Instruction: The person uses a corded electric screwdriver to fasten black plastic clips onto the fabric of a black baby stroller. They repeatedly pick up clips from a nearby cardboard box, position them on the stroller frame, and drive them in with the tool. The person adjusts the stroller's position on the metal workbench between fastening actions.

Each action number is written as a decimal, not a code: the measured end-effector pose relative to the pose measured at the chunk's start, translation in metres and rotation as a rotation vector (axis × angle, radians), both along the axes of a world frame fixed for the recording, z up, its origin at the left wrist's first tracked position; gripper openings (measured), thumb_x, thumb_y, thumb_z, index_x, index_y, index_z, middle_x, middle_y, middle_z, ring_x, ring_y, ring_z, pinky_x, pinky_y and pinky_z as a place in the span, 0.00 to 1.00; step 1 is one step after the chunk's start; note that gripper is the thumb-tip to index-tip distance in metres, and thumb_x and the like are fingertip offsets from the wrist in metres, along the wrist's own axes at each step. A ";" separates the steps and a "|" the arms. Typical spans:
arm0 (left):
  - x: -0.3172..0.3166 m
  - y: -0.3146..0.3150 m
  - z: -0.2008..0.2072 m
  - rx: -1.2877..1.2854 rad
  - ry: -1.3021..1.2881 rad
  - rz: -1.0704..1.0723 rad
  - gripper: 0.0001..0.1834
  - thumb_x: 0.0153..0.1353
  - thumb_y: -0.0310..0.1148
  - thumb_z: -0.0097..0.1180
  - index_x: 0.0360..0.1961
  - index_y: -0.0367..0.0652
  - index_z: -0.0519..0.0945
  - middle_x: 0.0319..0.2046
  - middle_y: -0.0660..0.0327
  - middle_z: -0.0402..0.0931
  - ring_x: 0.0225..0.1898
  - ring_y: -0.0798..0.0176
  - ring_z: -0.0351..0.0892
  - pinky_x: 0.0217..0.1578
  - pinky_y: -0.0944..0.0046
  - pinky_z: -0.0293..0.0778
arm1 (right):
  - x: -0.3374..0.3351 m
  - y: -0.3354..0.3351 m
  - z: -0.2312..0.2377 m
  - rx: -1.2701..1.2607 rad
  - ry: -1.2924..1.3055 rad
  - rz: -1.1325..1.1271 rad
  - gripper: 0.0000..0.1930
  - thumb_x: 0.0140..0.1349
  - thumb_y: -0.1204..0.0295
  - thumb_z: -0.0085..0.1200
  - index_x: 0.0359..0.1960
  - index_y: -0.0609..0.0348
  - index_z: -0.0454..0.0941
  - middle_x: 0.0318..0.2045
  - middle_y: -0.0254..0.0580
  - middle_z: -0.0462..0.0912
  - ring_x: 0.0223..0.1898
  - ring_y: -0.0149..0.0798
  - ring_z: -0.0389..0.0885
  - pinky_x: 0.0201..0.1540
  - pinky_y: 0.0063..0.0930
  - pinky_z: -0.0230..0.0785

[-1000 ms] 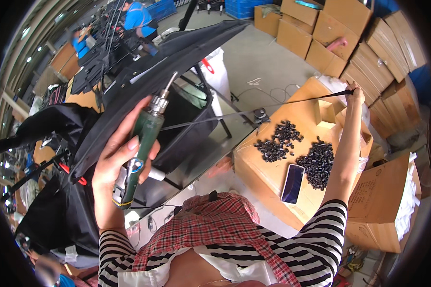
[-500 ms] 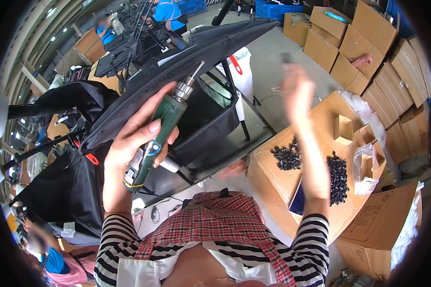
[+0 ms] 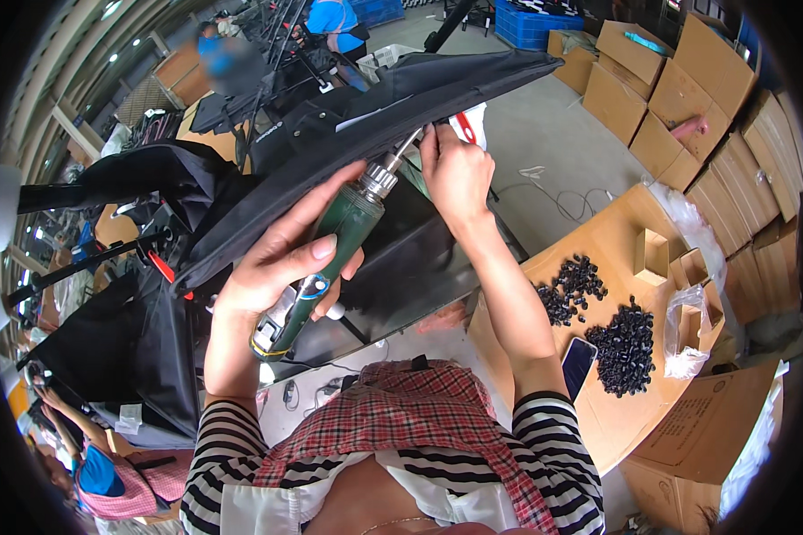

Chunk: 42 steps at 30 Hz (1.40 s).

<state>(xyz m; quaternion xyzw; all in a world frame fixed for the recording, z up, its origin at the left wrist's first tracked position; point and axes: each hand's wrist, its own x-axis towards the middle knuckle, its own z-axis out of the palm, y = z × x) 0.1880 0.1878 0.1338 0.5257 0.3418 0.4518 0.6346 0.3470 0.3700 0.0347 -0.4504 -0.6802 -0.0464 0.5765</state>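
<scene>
My left hand (image 3: 299, 250) is wrapped round a dark green electric screwdriver (image 3: 335, 234), its silver chuck and bit slanting up to the right. My right hand (image 3: 459, 174) is closed in a pinch beside the bit's tip. A small dark piece seems to sit at its fingertips; its kind is too small to tell. Both hands are at the edge of a large black fabric panel (image 3: 384, 116), which slants across in front of me. A red looped strap (image 3: 467, 127) hangs just behind my right fingers.
To the right, a cardboard-topped table (image 3: 526, 343) bears two piles of small black parts (image 3: 625, 348), a phone (image 3: 579, 364) and small open boxes (image 3: 651, 256). Cartons (image 3: 669, 116) stack beyond it. Cables (image 3: 558, 201) lie on the floor. Co-workers (image 3: 335, 27) stand at the far left and lower left.
My right hand has come left from above the table to the screwdriver's tip. The screwdriver in my left hand has shifted slightly right. The view has turned a little.
</scene>
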 end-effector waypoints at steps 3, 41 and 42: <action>-0.002 0.003 -0.001 0.007 0.010 -0.008 0.42 0.68 0.37 0.58 0.78 0.47 0.50 0.33 0.54 0.73 0.17 0.68 0.73 0.20 0.70 0.70 | 0.000 0.005 0.002 -0.005 0.070 -0.058 0.12 0.63 0.64 0.58 0.25 0.58 0.80 0.14 0.48 0.80 0.19 0.54 0.82 0.26 0.45 0.77; -0.063 -0.242 -0.309 -0.536 0.061 0.614 0.45 0.66 0.46 0.60 0.76 0.37 0.54 0.72 0.52 0.61 0.71 0.57 0.60 0.69 0.59 0.58 | -0.217 -0.048 -0.070 -0.764 0.449 1.228 0.38 0.71 0.48 0.38 0.73 0.66 0.53 0.72 0.46 0.61 0.70 0.45 0.61 0.70 0.38 0.57; -0.066 -0.245 -0.314 -0.547 -0.012 0.595 0.45 0.66 0.48 0.60 0.76 0.39 0.54 0.71 0.52 0.61 0.70 0.57 0.61 0.69 0.59 0.58 | -0.224 -0.053 -0.072 -0.781 0.460 1.240 0.39 0.72 0.47 0.38 0.74 0.66 0.53 0.72 0.46 0.61 0.71 0.45 0.61 0.70 0.38 0.57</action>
